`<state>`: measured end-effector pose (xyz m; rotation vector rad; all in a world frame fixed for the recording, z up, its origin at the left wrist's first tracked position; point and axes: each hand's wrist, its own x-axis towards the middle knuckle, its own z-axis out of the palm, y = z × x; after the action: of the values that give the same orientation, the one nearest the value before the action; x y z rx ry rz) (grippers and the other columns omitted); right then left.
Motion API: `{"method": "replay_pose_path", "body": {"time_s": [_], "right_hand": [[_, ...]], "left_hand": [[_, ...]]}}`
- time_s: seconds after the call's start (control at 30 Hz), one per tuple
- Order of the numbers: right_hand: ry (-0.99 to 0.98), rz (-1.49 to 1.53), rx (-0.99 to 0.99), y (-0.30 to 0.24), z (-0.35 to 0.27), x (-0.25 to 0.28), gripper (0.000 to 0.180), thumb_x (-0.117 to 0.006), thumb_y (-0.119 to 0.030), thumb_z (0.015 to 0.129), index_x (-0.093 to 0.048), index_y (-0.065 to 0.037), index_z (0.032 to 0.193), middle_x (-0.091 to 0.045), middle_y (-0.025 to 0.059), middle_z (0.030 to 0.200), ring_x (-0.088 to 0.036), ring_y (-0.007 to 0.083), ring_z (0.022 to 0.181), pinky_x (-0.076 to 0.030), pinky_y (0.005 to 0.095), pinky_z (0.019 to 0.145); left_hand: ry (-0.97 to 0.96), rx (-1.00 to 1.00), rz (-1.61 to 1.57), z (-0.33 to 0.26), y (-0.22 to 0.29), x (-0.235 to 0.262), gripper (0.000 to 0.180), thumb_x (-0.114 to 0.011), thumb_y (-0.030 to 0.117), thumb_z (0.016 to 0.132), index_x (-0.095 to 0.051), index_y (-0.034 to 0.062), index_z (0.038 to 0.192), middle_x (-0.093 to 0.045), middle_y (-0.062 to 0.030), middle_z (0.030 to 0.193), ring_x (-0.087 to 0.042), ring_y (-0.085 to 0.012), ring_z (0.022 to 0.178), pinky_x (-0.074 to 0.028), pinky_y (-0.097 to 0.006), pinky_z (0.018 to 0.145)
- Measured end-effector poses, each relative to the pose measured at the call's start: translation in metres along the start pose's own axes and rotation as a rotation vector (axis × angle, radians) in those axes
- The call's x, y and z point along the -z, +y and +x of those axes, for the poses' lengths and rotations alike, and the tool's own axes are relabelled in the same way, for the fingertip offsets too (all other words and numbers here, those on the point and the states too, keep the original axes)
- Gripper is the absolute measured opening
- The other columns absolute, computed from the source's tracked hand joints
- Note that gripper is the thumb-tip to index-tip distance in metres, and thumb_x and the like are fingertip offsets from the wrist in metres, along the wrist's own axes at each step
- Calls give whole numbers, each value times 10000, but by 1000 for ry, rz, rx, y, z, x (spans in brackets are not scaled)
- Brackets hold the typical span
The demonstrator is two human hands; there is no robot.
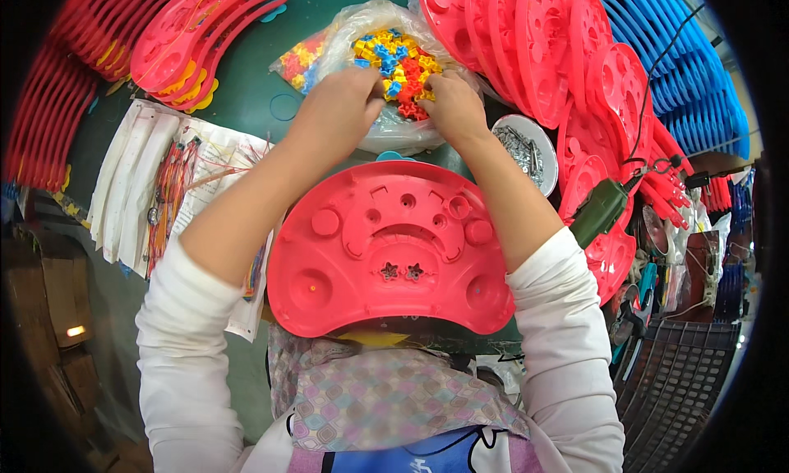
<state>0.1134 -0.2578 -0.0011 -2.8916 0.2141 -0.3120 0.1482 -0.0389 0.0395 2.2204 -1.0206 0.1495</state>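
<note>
A clear plastic bag [345, 31] lies open beyond the panel, filled with small star-shaped plastic pieces [394, 58] in yellow, blue and red. At the bag's left side is my left hand [339, 103], its fingers curled in at the pieces, their tips partly hidden. My right hand [454, 105] reaches in from the right, thumb and fingers drawn together at the red and yellow stars; what they hold is too small to make out. Between my forearms a red molded plastic panel [386, 226] rests hollow side up, with two star-shaped openings near its middle.
A bowl of small metal screws [526, 156] stands right of the bag. Red panels [538, 46] and blue panels [674, 54] are stacked at the right, near a dark green power screwdriver [602, 210]. Wires [173, 185] lie on white paper at left, by more red panels [193, 41].
</note>
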Motion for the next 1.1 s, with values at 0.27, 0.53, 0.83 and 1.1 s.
{"method": "replay_pose_path", "body": {"time_s": [0.27, 0.53, 0.83, 1.1], "right_hand": [[-66, 582, 84, -27, -67, 62, 284, -789, -122, 823, -682, -14, 1062, -647, 167, 1055, -664, 336, 986, -541, 417, 840], [-280, 465, 284, -38, -214, 69, 337, -842, -127, 761, -687, -73, 1054, -569, 92, 961, -563, 295, 924, -475, 413, 823], [-146, 201, 323, -53, -223, 56, 313, -822, -132, 744, -640, -83, 993, -566, 79, 930, -555, 286, 902, -460, 414, 810], [-11, 292, 298, -57, -235, 52, 330, -806, -181, 784, -676, -81, 1070, -618, 66, 972, -589, 272, 928, -475, 397, 807]], "left_hand": [[-109, -76, 322, 50, -39, -67, 306, -730, 106, 841, -663, 20, 1127, -668, -225, 1048, -655, -415, 1018, -541, -481, 897], [-90, -175, -153, -53, 46, -4, 238, -706, 0, 831, -601, 4, 1044, -622, -162, 995, -654, -325, 935, -538, -409, 811], [-220, -301, -32, -155, 78, -14, 123, -638, 23, 812, -602, 11, 929, -579, -133, 948, -611, -317, 928, -526, -418, 795], [-245, -275, -122, -163, 74, -14, 130, -692, 51, 801, -603, 6, 884, -573, -127, 949, -610, -309, 920, -532, -412, 790]]}}
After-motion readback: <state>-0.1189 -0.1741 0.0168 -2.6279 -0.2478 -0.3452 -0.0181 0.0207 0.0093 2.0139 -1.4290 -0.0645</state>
